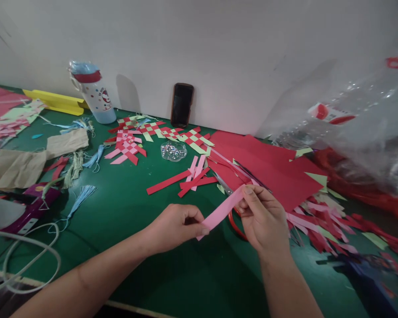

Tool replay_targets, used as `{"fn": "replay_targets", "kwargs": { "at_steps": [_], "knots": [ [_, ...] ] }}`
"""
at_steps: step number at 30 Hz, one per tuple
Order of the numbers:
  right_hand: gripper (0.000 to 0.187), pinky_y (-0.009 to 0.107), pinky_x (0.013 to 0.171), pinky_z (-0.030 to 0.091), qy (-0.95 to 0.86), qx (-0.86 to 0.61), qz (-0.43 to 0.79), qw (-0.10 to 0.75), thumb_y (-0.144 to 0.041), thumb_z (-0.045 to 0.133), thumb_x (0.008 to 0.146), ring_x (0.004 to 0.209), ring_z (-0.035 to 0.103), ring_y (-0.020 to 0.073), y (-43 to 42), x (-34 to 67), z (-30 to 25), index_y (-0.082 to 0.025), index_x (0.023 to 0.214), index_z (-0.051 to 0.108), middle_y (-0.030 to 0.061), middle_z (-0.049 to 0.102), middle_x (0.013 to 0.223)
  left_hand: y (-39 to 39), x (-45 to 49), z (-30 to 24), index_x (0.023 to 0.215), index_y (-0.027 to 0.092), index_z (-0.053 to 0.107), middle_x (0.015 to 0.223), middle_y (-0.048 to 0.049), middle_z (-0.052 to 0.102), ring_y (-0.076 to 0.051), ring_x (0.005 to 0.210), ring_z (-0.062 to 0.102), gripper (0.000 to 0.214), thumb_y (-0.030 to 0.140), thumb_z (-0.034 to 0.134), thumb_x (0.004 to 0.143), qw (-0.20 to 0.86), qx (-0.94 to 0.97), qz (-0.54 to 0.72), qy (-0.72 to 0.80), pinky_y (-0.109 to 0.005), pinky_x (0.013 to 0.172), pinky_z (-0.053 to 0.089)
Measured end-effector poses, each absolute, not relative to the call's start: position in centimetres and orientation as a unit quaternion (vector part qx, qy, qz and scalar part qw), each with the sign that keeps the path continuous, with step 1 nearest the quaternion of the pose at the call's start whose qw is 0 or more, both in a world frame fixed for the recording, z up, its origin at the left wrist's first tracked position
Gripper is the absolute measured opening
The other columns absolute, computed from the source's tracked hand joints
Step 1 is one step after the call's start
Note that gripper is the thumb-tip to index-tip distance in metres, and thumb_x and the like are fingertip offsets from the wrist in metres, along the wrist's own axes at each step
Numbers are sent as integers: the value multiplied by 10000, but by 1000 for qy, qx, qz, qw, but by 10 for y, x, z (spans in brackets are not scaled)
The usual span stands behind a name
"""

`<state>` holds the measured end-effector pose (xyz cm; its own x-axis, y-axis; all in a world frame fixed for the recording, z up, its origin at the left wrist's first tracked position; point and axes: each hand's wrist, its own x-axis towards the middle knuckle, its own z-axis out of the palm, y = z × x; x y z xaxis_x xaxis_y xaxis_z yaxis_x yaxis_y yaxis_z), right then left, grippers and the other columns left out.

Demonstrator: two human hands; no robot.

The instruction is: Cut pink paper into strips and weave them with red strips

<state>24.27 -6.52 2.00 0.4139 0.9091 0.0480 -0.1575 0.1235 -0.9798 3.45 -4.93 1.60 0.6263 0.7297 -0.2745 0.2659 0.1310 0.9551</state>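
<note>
A pink paper strip (pixel 223 213) is stretched at a slant between my two hands, above the green table. My left hand (pixel 178 226) pinches its lower left end between thumb and fingers. My right hand (pixel 263 213) pinches the upper right end. Partly hidden behind my right hand lie scissors with red-orange handles (pixel 236 226). Just beyond the strip, red and pink paper strips (pixel 195 177) lie loosely crossed. Farther back are woven paper pieces in red, pink and pale green (pixel 128 145), beside a small clear dish of beads (pixel 174 151).
Red paper sheets (pixel 268 163) and a heap of paper scraps (pixel 328 225) lie at the right, near clear plastic bags (pixel 361 123). A phone (pixel 182 105) leans on the wall. At the left are a bottle (pixel 94 95), tassels (pixel 81 198), a purple power strip (pixel 36 207) and white cable (pixel 56 251).
</note>
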Motion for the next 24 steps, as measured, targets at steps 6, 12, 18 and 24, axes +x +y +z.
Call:
{"fn": "replay_targets", "kwargs": {
  "at_steps": [6,12,18,24],
  "knots": [
    [242,230,490,383,-343,-522,404,668,-380,824,717,525,454,89,-65,242,22,-199,793,684,-43,509,548,-50,35,14,802,168,652,724,6,677,-103,597,560,168,336,657,805,648,622,171,405,-191,527,404],
    [230,217,499,379,-326,-515,402,683,-349,844,696,530,450,78,-65,240,22,-197,776,692,-42,520,551,-51,34,15,1047,195,670,705,31,690,-102,578,570,257,301,662,813,639,636,169,398,-209,572,425],
    [232,217,487,383,-329,-523,403,675,-353,839,702,526,455,84,-65,241,21,-194,785,692,-42,517,539,-52,33,21,805,197,690,695,40,658,-108,647,565,111,304,678,829,547,708,181,408,-206,587,366],
    [236,206,494,410,-341,-522,400,672,-370,828,715,510,468,77,-64,242,19,-194,788,689,-48,521,533,-55,35,23,767,184,654,764,24,637,-116,716,568,53,192,664,818,522,732,210,385,-214,655,398]
  ]
}}
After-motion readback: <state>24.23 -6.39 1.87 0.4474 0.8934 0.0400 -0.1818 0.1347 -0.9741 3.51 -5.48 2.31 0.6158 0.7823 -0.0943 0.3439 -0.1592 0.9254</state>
